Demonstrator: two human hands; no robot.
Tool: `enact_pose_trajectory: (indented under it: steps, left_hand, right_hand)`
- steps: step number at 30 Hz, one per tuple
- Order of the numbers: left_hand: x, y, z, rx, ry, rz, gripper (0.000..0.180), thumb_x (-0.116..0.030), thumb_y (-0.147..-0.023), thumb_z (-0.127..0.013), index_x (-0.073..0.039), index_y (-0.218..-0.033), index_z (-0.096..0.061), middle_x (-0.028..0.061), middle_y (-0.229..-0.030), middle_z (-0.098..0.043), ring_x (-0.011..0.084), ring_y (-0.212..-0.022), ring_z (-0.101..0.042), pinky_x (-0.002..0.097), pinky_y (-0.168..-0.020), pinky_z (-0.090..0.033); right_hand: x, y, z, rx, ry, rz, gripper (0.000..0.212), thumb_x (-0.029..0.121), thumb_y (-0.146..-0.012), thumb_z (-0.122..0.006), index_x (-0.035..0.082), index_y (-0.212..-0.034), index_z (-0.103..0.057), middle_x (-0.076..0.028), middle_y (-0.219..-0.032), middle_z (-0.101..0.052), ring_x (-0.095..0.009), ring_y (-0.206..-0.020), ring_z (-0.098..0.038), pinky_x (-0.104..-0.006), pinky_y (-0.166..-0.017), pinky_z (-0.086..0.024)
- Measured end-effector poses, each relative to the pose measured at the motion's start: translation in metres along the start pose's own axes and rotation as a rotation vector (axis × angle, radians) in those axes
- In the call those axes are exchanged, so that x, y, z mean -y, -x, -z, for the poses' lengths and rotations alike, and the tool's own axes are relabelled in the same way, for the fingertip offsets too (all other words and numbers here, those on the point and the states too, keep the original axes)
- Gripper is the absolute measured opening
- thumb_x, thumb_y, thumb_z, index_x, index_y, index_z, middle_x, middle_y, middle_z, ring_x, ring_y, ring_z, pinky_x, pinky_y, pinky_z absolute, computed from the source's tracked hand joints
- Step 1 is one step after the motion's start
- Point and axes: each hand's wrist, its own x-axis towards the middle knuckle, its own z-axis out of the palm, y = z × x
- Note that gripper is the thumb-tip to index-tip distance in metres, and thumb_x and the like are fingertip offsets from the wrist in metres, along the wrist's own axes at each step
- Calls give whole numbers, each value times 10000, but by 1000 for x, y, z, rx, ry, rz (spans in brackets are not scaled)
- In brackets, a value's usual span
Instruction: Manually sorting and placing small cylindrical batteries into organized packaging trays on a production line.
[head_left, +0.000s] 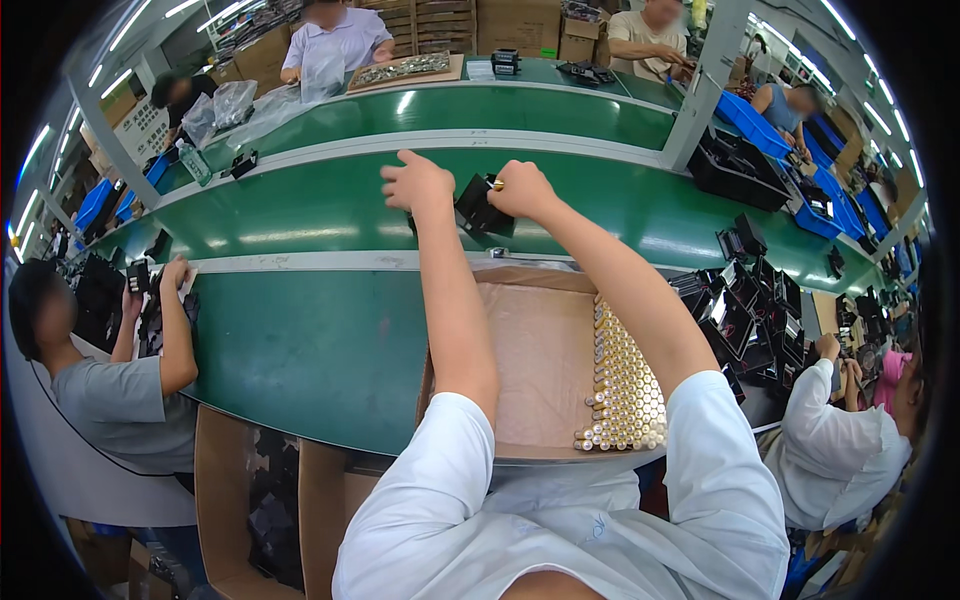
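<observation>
Over the green belt, my left hand (418, 187) is raised with its fingers spread and nothing seen in them. A dark object partly shows beneath that wrist; what it is cannot be made out. My right hand (523, 190) is closed, with a small gold-coloured cylinder (496, 185) at its fingertips. Right beside those fingers a black plastic housing (478, 208) sits tilted on the belt; whether the cylinder touches it is hard to see. Below my right forearm, a shallow cardboard box (535, 365) holds many upright gold-ended cylinders (625, 400) packed along its right side.
A heap of black housings (750, 310) lies right of the box. Beyond the belt runs a metal rail (420, 139), with a post (708, 85) at right. A black crate (737, 170) stands there. Co-workers sit left, right and across. An open carton (225, 500) stands lower left.
</observation>
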Motion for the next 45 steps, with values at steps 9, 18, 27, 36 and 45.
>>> enact_pose_trajectory:
  steps: [9, 18, 27, 36, 45]
  left_hand:
    - [-30, 7, -22, 538, 78, -720, 438, -383, -912, -662, -10, -1142, -660, 178, -1108, -672, 326, -803, -667, 457, -702, -548]
    - [-66, 35, -59, 748, 727, -285, 355, -328, -997, -547, 1, -1104, -624, 182, -1000, -661, 291, -805, -660, 446, -686, -555]
    - [-84, 70, -54, 1095, 1294, 75, 423, -394, -1057, -432, 1, -1104, -572, 200, -961, -650, 298, -777, -665, 502, -702, -578]
    - [-88, 66, -73, 1182, 1486, 141, 457, -424, -1062, -428, 12, -1155, -529, 208, -998, -638, 319, -794, -681, 496, -686, -601]
    - [-82, 70, -95, 731, 1250, -38, 335, -166, -997, -573, 68, -1216, -473, 242, -1056, -612, 339, -816, -681, 506, -682, -628]
  right_hand:
    - [-52, 5, 64, 34, -792, -255, 375, 386, -901, -668, 27, -811, -729, -35, -587, -566, -135, -482, -448, -267, -436, -351]
    - [-80, 4, 100, -56, -815, -436, 371, 410, -885, -704, 58, -771, -730, -3, -571, -562, -117, -446, -413, -240, -433, -338]
    - [-63, 9, 105, -57, -212, -228, 442, 406, -860, -727, 20, -645, -707, -37, -526, -635, -139, -454, -566, -249, -507, -479]
    - [-66, 1, 103, -61, -246, -250, 439, 367, -855, -731, -6, -629, -689, -64, -583, -664, -128, -479, -559, -249, -531, -497]
    - [-86, -1, 88, -177, -528, -178, 236, 218, -903, -677, -7, -840, -711, -51, -715, -678, -114, -575, -531, -244, -561, -454]
